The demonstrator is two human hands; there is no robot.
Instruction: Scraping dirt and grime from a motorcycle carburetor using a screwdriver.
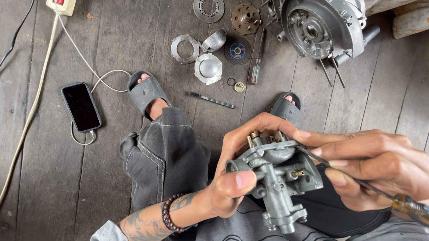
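Above the lap, the left hand (pixel 233 174) gripped a dull grey, knobbly cast-metal carburettor (pixel 278 182). The right hand (pixel 381 164) pinched a thin steel screwdriver (pixel 390 198) against it. Farther off, a rough aluminium engine casing (pixel 320 18) lay on worn wooden floorboards (pixel 35 169).

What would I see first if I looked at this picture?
First, low in the middle, the grey metal carburetor gripped by the left hand, while the right hand pokes a screwdriver into it. Next, the big round engine casing at the top right on the wooden floor. Left of the sandalled foot lies a black phone on a white cable.
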